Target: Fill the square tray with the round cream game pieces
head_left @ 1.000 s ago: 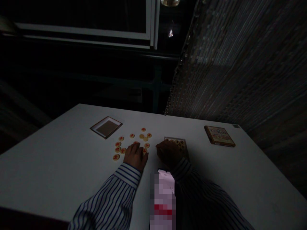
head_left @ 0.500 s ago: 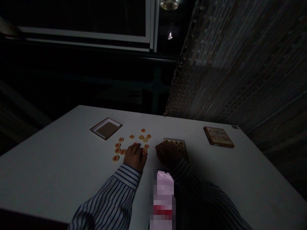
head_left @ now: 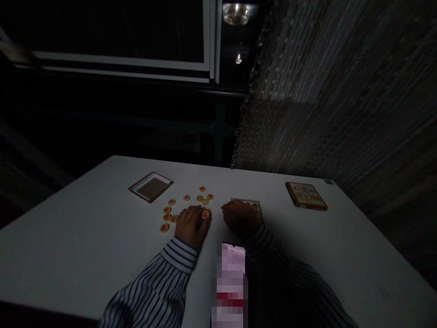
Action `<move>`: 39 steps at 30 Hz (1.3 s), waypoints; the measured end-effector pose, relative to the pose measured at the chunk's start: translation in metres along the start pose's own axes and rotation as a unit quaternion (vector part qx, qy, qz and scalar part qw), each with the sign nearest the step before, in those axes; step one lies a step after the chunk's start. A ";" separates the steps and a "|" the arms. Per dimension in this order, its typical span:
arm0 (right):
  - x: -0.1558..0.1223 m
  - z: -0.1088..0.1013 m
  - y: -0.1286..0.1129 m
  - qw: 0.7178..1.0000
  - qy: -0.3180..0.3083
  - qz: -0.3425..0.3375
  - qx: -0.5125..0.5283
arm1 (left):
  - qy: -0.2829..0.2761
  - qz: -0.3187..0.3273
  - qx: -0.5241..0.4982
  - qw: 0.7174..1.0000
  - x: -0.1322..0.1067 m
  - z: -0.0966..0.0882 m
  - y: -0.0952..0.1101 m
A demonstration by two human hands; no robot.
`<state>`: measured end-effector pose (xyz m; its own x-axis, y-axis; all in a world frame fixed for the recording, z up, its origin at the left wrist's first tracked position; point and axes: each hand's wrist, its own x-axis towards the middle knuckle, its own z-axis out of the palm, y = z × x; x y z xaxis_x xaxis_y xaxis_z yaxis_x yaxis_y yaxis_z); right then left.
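Observation:
My left hand is closed at the middle of the table, with a round Chinese chess piece marked in red between thumb and fingers. Another piece lies just behind it, partly covered. Several red-marked pieces lie to the left of this hand. Beyond it are more pieces, two of them showing plain faces. My right hand is over a shallow box holding chess pieces and hides most of it. Its fingers are curled together, and what they hold, if anything, is too dark to make out.
An open box lid or tray lies at the back left of the white table. A flat printed box lies at the right. Between my forearms is a lit phone. A bead curtain hangs behind the table.
The piece at my left thumb now overlaps the one behind it. My right hand covers more of the box of pieces. The view has shifted slightly.

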<state>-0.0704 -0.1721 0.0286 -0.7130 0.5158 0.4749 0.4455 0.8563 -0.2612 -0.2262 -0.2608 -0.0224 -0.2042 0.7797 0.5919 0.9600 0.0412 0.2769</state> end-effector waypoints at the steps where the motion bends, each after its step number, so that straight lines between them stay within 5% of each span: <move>1: 0.000 -0.004 -0.001 1.000 0.004 -0.001 0.004 | 0.005 -0.001 -0.006 1.000 0.001 -0.001 0.001; 19: -0.033 -0.040 0.025 0.993 0.102 0.035 0.055 | -0.010 -0.023 -0.113 0.993 0.012 -0.008 0.049; 39: -0.057 -0.035 0.047 0.974 0.160 0.126 0.100 | -0.041 0.025 -0.157 0.986 0.036 0.018 0.084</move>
<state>0.0096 -0.1618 0.0185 -0.3754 0.7037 0.6032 0.4482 0.7075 -0.5464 -0.1494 -0.2181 0.0089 -0.1301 0.8244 0.5509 0.8594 -0.1833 0.4773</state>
